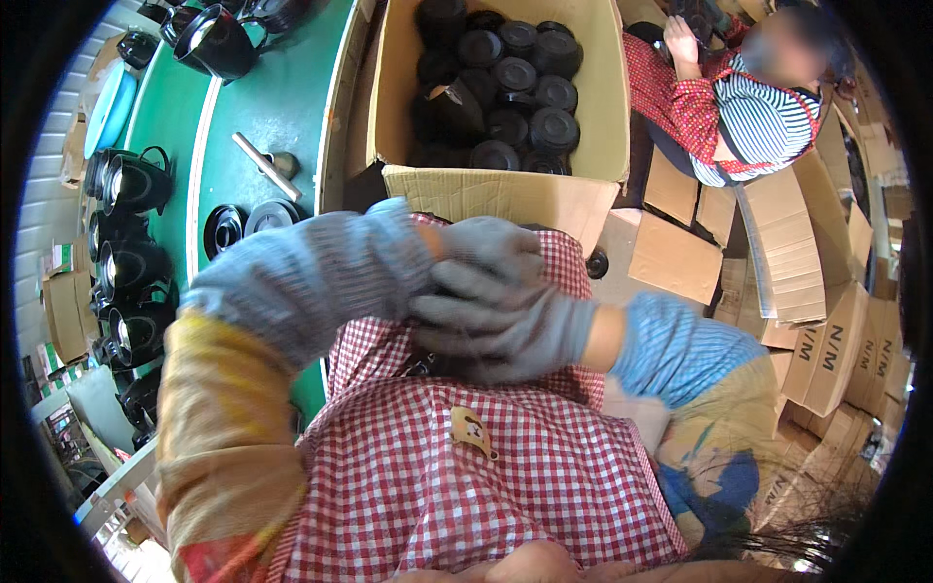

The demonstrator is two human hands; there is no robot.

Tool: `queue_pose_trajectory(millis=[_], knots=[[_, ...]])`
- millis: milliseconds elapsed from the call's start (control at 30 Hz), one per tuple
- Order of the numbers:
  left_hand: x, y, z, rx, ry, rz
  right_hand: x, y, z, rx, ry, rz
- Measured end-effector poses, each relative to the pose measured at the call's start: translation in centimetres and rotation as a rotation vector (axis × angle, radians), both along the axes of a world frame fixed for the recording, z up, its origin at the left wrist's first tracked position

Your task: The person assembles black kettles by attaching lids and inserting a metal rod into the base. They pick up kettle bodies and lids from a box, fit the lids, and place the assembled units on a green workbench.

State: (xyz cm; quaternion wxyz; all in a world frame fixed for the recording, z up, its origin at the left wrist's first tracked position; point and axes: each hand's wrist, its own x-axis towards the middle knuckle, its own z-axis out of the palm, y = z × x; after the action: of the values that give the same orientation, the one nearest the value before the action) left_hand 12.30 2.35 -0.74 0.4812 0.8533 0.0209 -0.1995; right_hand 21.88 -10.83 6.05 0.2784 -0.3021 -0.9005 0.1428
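Note:
Both my hands wear grey gloves and meet in front of my red-and-white checked apron (457, 505). My left hand (486, 245) comes in from the left and lies partly behind the right one, so its fingers are hidden. Across it, my right hand (525, 335) reaches from the right, its fingers bent and pressed together, slightly smeared by motion. Something dark shows beneath the gloves, too covered to make out. Just beyond the hands stands an open cardboard box (486, 194) filled with black round lids (515, 74).
A green workbench (228, 117) on the left carries black kettles (136, 185), two black round parts (272, 216) and a pale stick-like tool (264, 167). A light blue basin (112, 109) is at far left. Another person (768, 117) sits at upper right, near cardboard cartons (826, 350).

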Motion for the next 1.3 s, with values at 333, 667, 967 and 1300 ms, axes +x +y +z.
queue_pose_trajectory(millis=[333, 667, 967, 1300], knots=[[-2.2, 0.4, 1.0, -0.280, -0.148, 0.115, 1.0, 0.2, -0.8, -0.066, 0.031, 0.001], [1.4, 0.5, 3.5, 0.158, -0.491, -0.276, 2.3, 0.3, -0.9, 0.134, 0.059, 0.037], [2.1, -0.5, 0.9, 0.223, -0.154, -0.192, -3.5, -0.7, -0.9, -0.187, -0.077, -0.109], [-16.1, 21.1, 4.3, 1.177, 0.165, 0.546, 6.1, -0.8, -1.8, -0.068, 0.161, -0.713]])
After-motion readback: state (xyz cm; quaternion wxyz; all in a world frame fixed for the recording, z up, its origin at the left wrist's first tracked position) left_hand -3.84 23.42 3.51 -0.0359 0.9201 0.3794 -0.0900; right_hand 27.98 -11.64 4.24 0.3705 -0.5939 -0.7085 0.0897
